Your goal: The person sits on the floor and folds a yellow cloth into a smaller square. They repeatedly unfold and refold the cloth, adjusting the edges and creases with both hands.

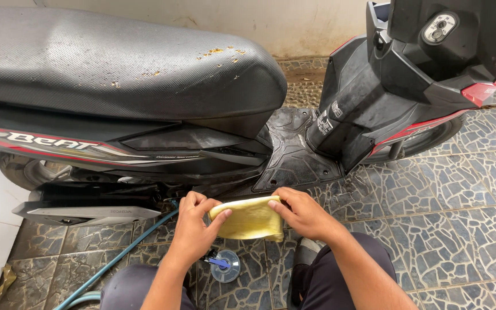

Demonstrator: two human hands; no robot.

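Two hands on one cloth [249,218]: my left hand [193,227] pinches its left end, thumb over the top and fingers curled behind, and my right hand [304,213] grips the right end the same way. The cloth is yellow, folded into a thick pad, and hangs between my hands just above the floor [443,201], in front of the scooter [144,115]. It looks soft and limp, light, likely damp, so I judge it would sag or unfold if held by one corner; holding both ends keeps the fold together. Nothing about it seems fragile or slippery.

Behind the cloth is the scooter's black footboard [294,155], and its seat [116,57], speckled with yellowish crumbs, fills the upper left. Below my hands a small round container [225,266] with a blue piece sits on the stone tiles, near my knees. A green hose [116,261] runs across the floor to my left, close to my left forearm.
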